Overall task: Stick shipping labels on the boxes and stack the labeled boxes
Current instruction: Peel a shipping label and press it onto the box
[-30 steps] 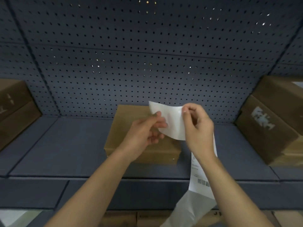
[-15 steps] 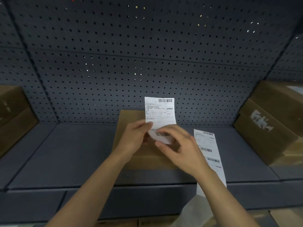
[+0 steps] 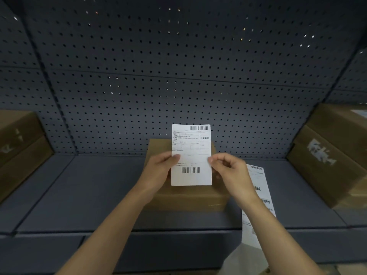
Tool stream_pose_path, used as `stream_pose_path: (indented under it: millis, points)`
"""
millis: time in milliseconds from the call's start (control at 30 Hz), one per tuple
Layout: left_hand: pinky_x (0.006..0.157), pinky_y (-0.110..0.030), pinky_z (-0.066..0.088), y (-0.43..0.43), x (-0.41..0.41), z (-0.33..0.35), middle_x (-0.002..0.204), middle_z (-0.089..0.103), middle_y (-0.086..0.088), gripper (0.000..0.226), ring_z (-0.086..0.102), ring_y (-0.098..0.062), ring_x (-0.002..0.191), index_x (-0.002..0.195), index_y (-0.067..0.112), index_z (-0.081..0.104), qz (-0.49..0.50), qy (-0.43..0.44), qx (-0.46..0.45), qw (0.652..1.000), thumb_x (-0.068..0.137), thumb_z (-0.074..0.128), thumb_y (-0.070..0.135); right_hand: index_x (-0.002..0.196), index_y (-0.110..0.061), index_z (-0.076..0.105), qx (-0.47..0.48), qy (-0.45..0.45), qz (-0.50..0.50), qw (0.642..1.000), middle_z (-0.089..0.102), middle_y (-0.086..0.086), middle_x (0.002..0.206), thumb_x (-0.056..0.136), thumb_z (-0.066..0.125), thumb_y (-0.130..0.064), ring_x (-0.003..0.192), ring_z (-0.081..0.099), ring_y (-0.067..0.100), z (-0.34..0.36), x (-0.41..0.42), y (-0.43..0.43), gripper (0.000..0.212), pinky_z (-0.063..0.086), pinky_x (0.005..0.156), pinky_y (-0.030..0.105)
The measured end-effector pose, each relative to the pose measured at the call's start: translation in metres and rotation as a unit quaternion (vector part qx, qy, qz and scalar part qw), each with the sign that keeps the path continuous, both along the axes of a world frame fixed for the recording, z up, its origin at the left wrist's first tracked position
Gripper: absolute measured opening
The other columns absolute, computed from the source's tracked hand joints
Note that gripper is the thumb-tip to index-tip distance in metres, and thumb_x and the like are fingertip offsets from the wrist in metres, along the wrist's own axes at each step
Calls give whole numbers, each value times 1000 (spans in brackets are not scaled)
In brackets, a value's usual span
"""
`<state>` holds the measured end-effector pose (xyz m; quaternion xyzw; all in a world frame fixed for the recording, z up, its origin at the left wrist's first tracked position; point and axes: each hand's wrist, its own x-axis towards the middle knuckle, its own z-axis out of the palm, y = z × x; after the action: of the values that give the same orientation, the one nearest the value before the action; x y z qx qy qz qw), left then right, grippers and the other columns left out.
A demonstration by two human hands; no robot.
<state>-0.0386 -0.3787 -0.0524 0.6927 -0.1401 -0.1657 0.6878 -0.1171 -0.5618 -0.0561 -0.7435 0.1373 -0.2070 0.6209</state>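
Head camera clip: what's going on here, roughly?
A person holds a single shipping label printed side up, the left hand pinching its left edge and the right hand its right edge. It is lined up over a brown box on the dark shelf and does not look pressed down yet. A strip of further labels hangs beside the right forearm.

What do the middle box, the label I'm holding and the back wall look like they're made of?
Middle box: cardboard by its look, matte brown, sharp folded edges. Label: thin white paper, matte, black print and barcodes; adhesive back not visible. Back wall: probably painted metal pegboard, dark blue-grey, regular holes.
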Motion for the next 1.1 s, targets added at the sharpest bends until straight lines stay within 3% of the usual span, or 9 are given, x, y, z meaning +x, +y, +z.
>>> stream_pose_path:
  millis: [167, 267, 500, 700, 867, 1100]
  points:
    - [84, -46, 59, 5, 1, -1, 96, 77, 5, 21, 73, -22, 92, 99, 27, 74, -6, -29, 40, 999, 101, 53, 22, 89, -9, 73, 9, 3, -1, 1000, 69, 1, 72, 92, 67, -12, 60, 58, 4, -1, 5, 2, 7, 48, 57, 18]
    - [70, -32, 60, 8, 3, -3, 96, 77, 7, 18, 73, -16, 88, 102, 26, 73, -10, -46, 45, 998, 99, 56, 20, 89, -9, 73, 3, 7, 2, 1000, 71, -1, 72, 93, 66, -12, 61, 59, 4, -3, 7, 3, 8, 48, 58, 20]
    - [71, -33, 55, 18, 16, -13, 86, 75, -10, 9, 66, -17, 72, 95, 9, 73, 19, -31, 59, 998, 92, 67, 15, 94, -7, 73, 56, 27, 2, 998, 72, 17, 84, 94, 65, -15, 70, 60, 14, -9, 12, -3, 12, 49, 65, 28]
    - [67, -28, 55, 19, 22, -18, 84, 75, -9, 7, 67, -15, 70, 95, 8, 71, 19, -19, 65, 998, 90, 70, 12, 100, -3, 72, 115, 69, 34, 990, 74, 12, 89, 91, 69, -18, 68, 56, 14, -18, 21, -4, 18, 44, 60, 27]
    - [66, -24, 55, 20, 28, -21, 88, 75, -8, 11, 66, -10, 66, 96, 7, 70, 27, -23, 93, 995, 85, 74, 10, 102, 0, 67, 99, 91, 47, 990, 75, 16, 94, 83, 76, -7, 64, 57, 13, -14, 28, -2, 23, 45, 57, 25]
    - [72, -28, 59, 19, 33, -24, 89, 75, -5, 17, 69, -17, 75, 94, 11, 70, 20, -38, 114, 993, 80, 78, 7, 101, -2, 66, 64, 119, 39, 990, 73, 10, 87, 78, 80, -4, 63, 57, 12, -14, 36, -2, 27, 44, 54, 22]
